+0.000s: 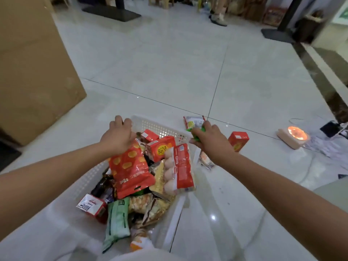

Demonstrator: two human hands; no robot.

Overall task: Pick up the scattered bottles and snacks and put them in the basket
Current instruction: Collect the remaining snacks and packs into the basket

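green packet [194, 133] mostly hidden, right hand [211, 138] gripping

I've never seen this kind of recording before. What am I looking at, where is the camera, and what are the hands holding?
There is no machine here. One camera worn on a person's head looks down at their two bare hands. The left hand grips the top of an orange snack bag over a white basket piled with packets. The right hand pinches a small green packet by the basket's rim. A red box, a red-edged packet and a third packet lie on the tiled floor.
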